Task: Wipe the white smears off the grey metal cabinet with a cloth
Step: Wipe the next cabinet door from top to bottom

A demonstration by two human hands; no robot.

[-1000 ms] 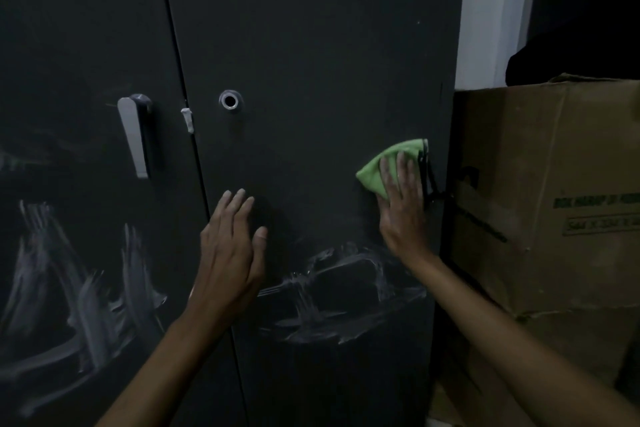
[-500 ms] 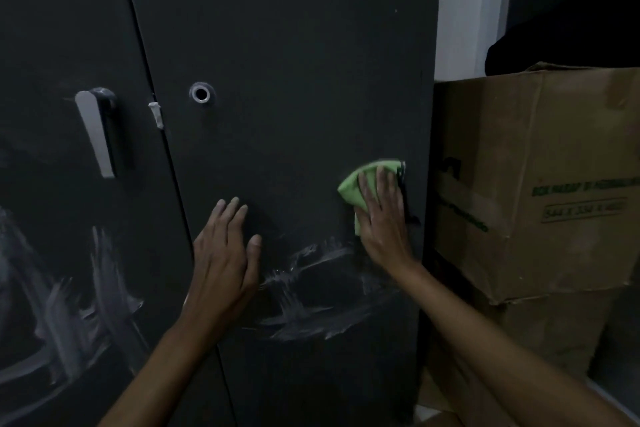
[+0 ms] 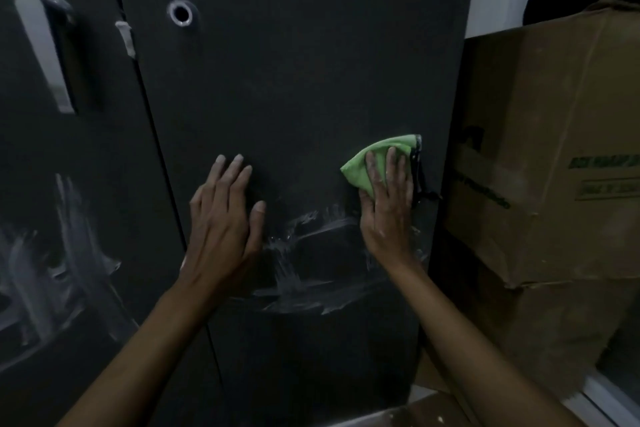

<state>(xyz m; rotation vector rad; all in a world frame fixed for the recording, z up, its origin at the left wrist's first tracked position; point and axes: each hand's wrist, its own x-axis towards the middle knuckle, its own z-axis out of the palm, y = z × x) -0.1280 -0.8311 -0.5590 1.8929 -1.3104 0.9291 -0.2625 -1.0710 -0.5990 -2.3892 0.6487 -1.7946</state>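
The right hand presses the green cloth flat-fingered against the cabinet door near its right edge — just above the smears; left hand rests spread beside.

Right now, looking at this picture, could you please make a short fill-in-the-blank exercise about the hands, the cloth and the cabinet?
1. The right hand presses a ____ cloth flat against the cabinet door.
2. The left hand rests on the same door with its fingers ____.
3. White smears lie on the door ____ the cloth.
4. To the right of the cabinet stands a ____ box.

Missing words: green; straight; below; cardboard
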